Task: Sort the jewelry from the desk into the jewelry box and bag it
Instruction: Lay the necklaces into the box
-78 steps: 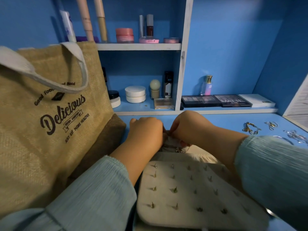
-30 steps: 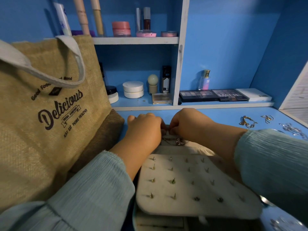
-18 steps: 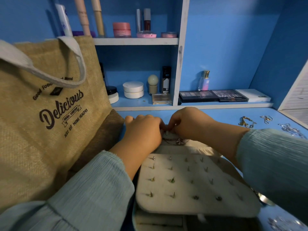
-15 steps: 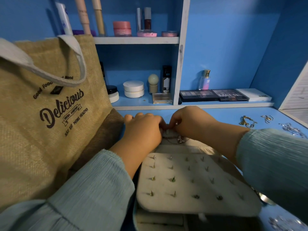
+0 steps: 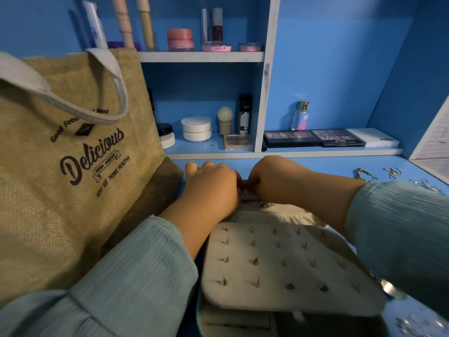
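Mid-task: left hand [image 5: 211, 186] and right hand [image 5: 274, 181] are pinching a necklace [image 5: 252, 199] over the jewelry box [image 5: 279, 268], grip narrow; loose jewelry [image 5: 364, 173] is still lying on the counter [image 5: 328, 166]; bag [image 5: 68, 166] is sitting unfilled.

Cosmetics line the blue shelves behind the desk.

On the upper shelf [image 5: 199, 56] stand a pink jar [image 5: 180, 39], a dark red lip gloss [image 5: 217, 25] and three tall tubes at the left. Below, a stack of white round compacts [image 5: 196, 128] sits beside a pale sponge on its stand [image 5: 225, 120] and a black bottle [image 5: 244, 114]. Right of the white divider [image 5: 266, 76], a small perfume bottle [image 5: 301, 115] stands behind two dark eyeshadow palettes [image 5: 313, 138] and a flat white box [image 5: 373, 140].
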`<state>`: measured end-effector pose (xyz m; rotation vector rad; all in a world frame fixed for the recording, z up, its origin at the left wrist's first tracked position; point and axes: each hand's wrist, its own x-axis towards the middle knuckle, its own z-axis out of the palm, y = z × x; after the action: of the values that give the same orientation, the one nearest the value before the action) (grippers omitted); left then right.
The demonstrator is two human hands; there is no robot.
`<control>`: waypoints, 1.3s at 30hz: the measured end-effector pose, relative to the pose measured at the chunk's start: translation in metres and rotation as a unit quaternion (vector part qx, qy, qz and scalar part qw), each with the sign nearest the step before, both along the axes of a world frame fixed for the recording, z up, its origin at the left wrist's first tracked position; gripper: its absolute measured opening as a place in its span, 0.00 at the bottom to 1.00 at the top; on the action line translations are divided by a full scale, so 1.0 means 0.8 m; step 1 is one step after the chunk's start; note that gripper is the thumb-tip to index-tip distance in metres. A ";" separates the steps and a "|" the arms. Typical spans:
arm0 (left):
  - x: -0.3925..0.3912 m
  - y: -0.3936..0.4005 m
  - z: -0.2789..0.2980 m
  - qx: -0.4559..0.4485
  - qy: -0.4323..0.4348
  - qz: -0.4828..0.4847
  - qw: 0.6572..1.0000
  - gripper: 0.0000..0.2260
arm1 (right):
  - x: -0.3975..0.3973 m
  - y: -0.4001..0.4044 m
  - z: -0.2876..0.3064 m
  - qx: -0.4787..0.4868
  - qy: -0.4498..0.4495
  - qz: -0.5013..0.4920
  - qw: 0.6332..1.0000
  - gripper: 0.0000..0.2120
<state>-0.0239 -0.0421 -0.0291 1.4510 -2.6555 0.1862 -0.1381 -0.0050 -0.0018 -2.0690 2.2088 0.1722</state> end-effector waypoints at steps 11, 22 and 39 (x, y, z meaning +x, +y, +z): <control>0.010 0.006 0.014 0.140 0.050 0.036 0.988 0.13 | -0.002 0.011 0.012 0.064 -0.282 -0.150 0.945 0.15; 0.017 0.018 0.022 0.159 0.046 0.024 0.986 0.14 | -0.008 0.039 0.012 -0.039 -0.234 -0.101 0.966 0.12; 0.020 0.023 0.025 0.220 0.105 0.015 0.970 0.15 | 0.012 0.061 0.021 0.051 -0.035 0.009 0.998 0.17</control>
<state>-0.0079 -0.0237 -0.0094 1.5166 -2.6022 -0.5601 -0.1285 0.0439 0.0150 -2.0108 2.0957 0.2076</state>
